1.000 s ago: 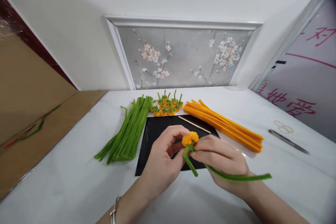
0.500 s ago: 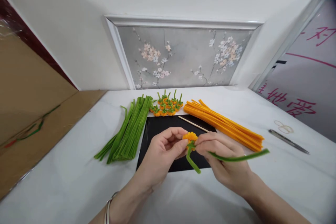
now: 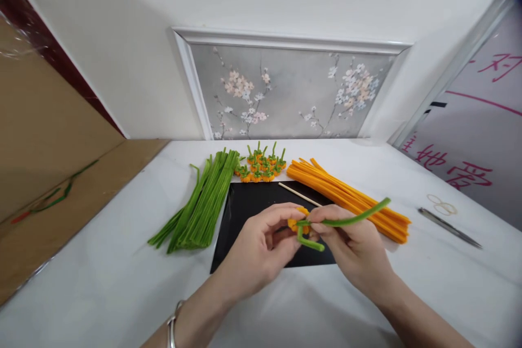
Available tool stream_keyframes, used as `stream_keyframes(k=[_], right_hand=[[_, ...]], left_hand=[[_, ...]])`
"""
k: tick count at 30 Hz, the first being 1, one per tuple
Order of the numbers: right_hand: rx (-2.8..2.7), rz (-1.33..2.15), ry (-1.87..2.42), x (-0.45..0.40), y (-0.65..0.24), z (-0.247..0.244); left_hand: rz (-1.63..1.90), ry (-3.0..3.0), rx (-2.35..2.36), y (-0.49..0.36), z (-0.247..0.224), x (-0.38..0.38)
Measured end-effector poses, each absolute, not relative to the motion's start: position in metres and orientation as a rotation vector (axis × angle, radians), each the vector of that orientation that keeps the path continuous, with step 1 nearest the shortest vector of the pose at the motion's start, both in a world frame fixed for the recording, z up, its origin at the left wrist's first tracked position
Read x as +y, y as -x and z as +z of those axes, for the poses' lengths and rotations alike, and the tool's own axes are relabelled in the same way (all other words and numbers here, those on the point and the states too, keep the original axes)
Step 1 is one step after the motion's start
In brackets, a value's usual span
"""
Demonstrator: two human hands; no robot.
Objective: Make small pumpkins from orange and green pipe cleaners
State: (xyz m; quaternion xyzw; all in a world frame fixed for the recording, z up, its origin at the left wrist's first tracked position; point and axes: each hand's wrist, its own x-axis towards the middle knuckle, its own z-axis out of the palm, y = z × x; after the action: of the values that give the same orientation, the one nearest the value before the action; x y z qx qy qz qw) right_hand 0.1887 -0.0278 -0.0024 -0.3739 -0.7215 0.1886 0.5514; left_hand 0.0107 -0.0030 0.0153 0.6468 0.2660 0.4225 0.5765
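Above the black mat, my left hand is closed round a small orange pipe-cleaner flower, partly hidden by the fingers. My right hand pinches a green pipe cleaner between thumb and forefinger, close against the flower. Its long end points up to the right, and a short bent green end hangs below the flower. Beyond the mat stand several finished-looking orange flowers with green stems pointing up.
A bundle of green pipe cleaners lies left of the mat, and an orange bundle lies right. A thin wooden stick rests on the mat. Tweezers and rubber bands lie farther right. Cardboard borders the left side.
The flower has turned in my fingers. The long green end has swung upward, and my right hand now pinches it nearer the flower's face. The short end has shifted right.
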Motion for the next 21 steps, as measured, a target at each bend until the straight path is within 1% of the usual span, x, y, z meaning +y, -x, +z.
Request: stream_keyframes(k=[5,7,11,14,17,21], right_hand=[[-1.729,0.390,0.968,-0.028,-0.184,-0.003],[-1.690,0.446,1.022,-0.029,-0.182,-0.003],[-1.495,0.719,1.057,-0.031,-0.177,-0.002],[-1.456,0.783,1.097,-0.030,-0.176,-0.003],[-1.545,0.669,1.123,-0.028,-0.177,-0.003],[-1.793,0.279,1.074,-0.028,-0.180,-0.005]], left_hand=[[1.108,-1.740,0.812,-0.013,0.007,-0.003],[1.135,-1.747,0.857,-0.014,0.006,-0.003],[1.134,-1.510,0.902,-0.017,0.007,-0.005],[1.123,-1.328,0.936,-0.019,0.007,-0.006],[1.108,-1.190,0.902,-0.021,0.005,-0.006],[1.105,-1.054,0.907,-0.022,0.005,-0.005]])
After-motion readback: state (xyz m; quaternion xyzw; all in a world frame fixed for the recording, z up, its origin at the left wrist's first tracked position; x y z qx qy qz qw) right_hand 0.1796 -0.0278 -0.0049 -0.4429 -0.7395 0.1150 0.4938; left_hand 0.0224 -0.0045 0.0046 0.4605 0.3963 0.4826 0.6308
